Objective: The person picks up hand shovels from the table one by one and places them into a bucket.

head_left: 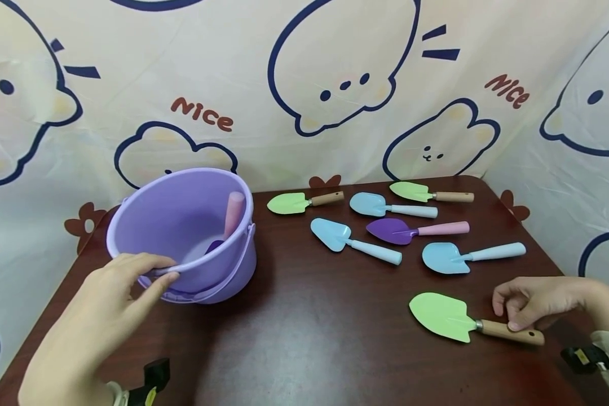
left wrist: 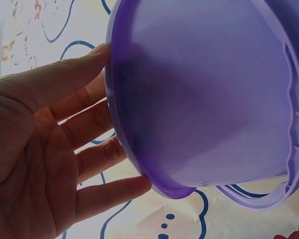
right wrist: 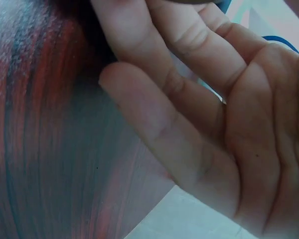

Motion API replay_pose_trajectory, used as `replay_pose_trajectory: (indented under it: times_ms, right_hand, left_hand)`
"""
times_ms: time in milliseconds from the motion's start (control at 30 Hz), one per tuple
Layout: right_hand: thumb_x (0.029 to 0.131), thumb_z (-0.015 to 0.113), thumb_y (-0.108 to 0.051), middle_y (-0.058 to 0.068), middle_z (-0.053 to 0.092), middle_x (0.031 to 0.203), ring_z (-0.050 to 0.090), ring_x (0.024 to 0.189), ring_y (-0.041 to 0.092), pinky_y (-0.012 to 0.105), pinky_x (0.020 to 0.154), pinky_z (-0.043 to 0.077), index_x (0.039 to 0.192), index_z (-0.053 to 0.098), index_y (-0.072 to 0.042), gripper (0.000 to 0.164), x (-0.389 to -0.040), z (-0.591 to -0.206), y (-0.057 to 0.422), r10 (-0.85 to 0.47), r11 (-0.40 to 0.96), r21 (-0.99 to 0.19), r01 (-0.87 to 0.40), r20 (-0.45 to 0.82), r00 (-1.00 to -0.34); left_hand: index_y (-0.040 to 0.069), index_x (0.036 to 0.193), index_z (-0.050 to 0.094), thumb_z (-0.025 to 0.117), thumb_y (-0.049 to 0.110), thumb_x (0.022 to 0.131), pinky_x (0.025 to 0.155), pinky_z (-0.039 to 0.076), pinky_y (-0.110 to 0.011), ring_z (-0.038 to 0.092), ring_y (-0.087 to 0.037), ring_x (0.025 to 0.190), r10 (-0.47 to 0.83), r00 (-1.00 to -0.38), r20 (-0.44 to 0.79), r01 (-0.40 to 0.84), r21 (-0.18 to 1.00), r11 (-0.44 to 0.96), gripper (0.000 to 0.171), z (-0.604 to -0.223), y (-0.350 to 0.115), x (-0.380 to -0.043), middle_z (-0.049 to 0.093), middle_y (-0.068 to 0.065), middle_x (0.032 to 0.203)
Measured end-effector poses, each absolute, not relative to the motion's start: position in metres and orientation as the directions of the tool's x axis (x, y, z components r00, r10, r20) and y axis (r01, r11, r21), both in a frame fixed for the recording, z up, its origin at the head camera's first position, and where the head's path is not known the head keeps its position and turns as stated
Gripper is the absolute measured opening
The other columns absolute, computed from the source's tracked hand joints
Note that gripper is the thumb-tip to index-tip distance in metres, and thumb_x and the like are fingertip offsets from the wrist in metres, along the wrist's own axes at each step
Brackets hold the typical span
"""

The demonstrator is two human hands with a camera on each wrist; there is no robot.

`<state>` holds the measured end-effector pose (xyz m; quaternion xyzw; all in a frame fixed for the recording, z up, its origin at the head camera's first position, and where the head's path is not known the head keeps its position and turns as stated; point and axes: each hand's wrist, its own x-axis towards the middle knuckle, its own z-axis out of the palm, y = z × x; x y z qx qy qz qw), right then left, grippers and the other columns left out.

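My left hand pinches the near rim of a purple bucket, thumb on the outside. Close up in the left wrist view, the fingers of the left hand lie along the rim of the bucket. Inside the bucket leans a trowel with a pink handle; its purple blade is mostly hidden. At the right, my right hand pinches the wooden handle of a green trowel, whose blade points left. In the right wrist view the right hand shows curled fingers, with the trowel mostly out of frame.
Behind the right hand lie several more trowels: light blue ones, a purple one with a pink handle and green ones with wooden handles. The dark wooden table meets a patterned cloth backdrop at its back and sides.
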<state>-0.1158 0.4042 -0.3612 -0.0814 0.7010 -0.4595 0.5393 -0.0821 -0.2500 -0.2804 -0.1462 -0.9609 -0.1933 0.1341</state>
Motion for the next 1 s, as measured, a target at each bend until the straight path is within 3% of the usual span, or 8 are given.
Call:
replay_pose_trajectory:
  times_ms: [367,767,1000]
  right_hand:
    - [0.095,0.061,-0.008,-0.007,0.059,0.072,0.048,0.059,0.003,0.018,0.052,0.034,0.112,0.037,0.021,0.041,-0.1166,-0.3640,0.4016,-0.624,0.550,-0.737,0.393,-0.676,-0.393]
    - [0.094,0.058,-0.002,-0.006,0.054,0.070,0.042,0.055,0.001,0.018,0.048,0.026,0.111,0.033,0.025,0.040,-0.1162,-0.3648,0.3975,-0.663,0.525,-0.754,0.395,-0.653,-0.366]
    - [0.090,0.059,0.000,-0.008,0.053,0.066,0.039,0.053,-0.001,0.017,0.046,0.024,0.101,0.040,0.029,0.037,-0.1155,-0.3646,0.3974,-0.649,0.546,-0.760,0.352,-0.650,-0.396]
  left_hand:
    - [0.013,0.104,0.074,0.076,0.019,0.087,0.059,0.045,-0.023,0.057,-0.017,0.077,0.221,-0.929,0.296,0.319,0.342,0.884,0.018,-0.2789,-0.2498,-0.0825,0.071,-0.011,0.100]
    - [0.014,0.104,0.074,0.076,0.019,0.087,0.059,0.046,-0.024,0.057,-0.017,0.077,0.226,-0.925,0.305,0.326,0.335,0.884,0.018,-0.2795,-0.2499,-0.0816,0.071,-0.010,0.100]
    - [0.013,0.104,0.074,0.076,0.018,0.087,0.060,0.046,-0.025,0.058,-0.017,0.078,0.229,-0.921,0.315,0.333,0.331,0.883,0.018,-0.2790,-0.2498,-0.0818,0.071,-0.009,0.099]
